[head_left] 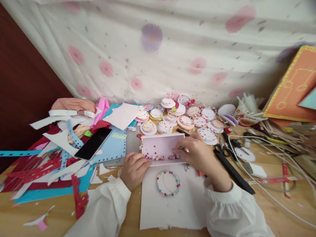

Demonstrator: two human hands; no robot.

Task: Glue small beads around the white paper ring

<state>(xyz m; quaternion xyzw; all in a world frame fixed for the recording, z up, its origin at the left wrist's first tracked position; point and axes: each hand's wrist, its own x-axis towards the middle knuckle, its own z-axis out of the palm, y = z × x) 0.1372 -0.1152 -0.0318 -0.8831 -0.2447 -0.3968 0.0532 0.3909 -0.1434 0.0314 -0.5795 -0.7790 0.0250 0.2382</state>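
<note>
A shallow lilac-white paper box (148, 143) lies in front of me, with small red beads and several pinkish pieces along its near side. My left hand (135, 168) grips the box's near left corner, fingers curled over the rim. My right hand (195, 148) reaches into the right end of the box, fingertips pinched together. A bit of teal shows at those fingertips; what they hold is too small to make out. Just below the box, a beaded bracelet (168, 195) of red, blue and white beads rests in a ring on a white sheet of paper (170, 217).
Behind the box stand several paper discs with beaded rings (165, 126). Left are a phone (93, 143), blue card (116, 149) and paper scraps (59, 141). Scissors (222, 150), a black strip-like tool (234, 172), a white cable (271, 200) and a cup of white sticks (249, 110) lie right.
</note>
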